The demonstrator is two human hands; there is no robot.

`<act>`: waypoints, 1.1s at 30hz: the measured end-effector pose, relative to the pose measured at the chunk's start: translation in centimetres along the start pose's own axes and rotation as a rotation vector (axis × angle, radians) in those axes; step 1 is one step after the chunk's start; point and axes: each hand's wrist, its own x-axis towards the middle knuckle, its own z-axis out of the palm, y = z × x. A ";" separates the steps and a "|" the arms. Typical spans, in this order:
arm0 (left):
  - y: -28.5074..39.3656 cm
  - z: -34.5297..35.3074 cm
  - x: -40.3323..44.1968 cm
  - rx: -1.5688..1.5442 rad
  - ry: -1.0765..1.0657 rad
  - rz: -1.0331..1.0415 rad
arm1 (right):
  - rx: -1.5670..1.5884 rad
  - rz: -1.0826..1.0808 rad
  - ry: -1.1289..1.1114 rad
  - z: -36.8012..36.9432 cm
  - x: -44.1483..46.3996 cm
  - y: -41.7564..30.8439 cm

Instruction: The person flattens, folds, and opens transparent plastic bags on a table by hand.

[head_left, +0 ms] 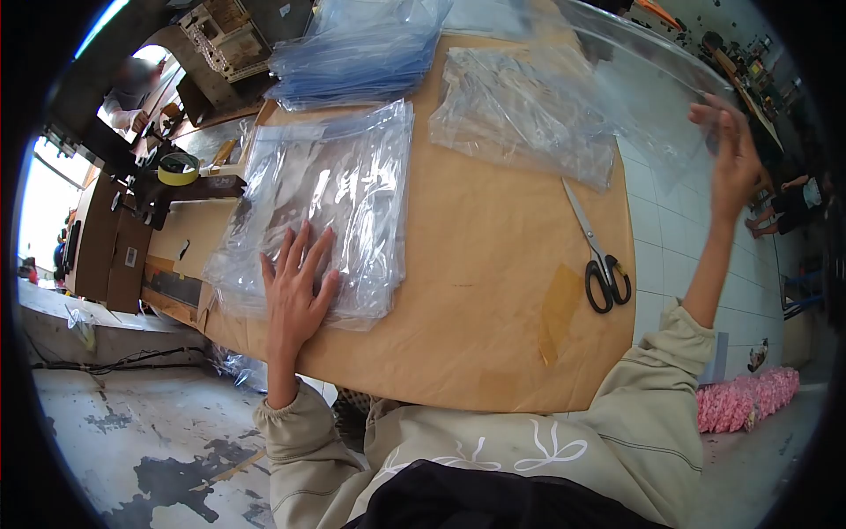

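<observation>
A stack of clear plastic bags (pixel 352 203) lies on the left half of the brown-covered table (pixel 476 309). My left hand (pixel 300 282) rests on its lower part, palm down with the fingers spread. Out past the table's right edge, my right hand (pixel 731 150) is raised, with a large sheet of clear plastic (pixel 652 106) beside its fingers. Whether the fingertips grip that plastic is hard to make out. Scissors (pixel 595 247) with black handles lie near the right edge. Another crumpled clear bag (pixel 520 115) lies at the upper middle.
Bluish plastic bags (pixel 352 62) are piled at the back. A tape dispenser with a yellow roll (pixel 178 169) stands at the left, by a cardboard box (pixel 110 242). A pink bundle (pixel 745 401) sits on the floor at right. Other people are partly visible at far left and far right.
</observation>
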 end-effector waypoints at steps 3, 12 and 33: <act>1.5 -1.1 0.2 0.134 0.066 0.044 | 0.029 0.108 0.071 -3.5 0.8 0.2; 12.2 -5.4 -0.3 -0.190 0.547 0.364 | 0.028 -0.615 -0.045 -12.8 -2.6 -0.2; 11.2 -2.1 -13.6 -0.708 -0.039 -0.100 | -0.273 -0.215 -1.277 -1.0 -15.7 -13.8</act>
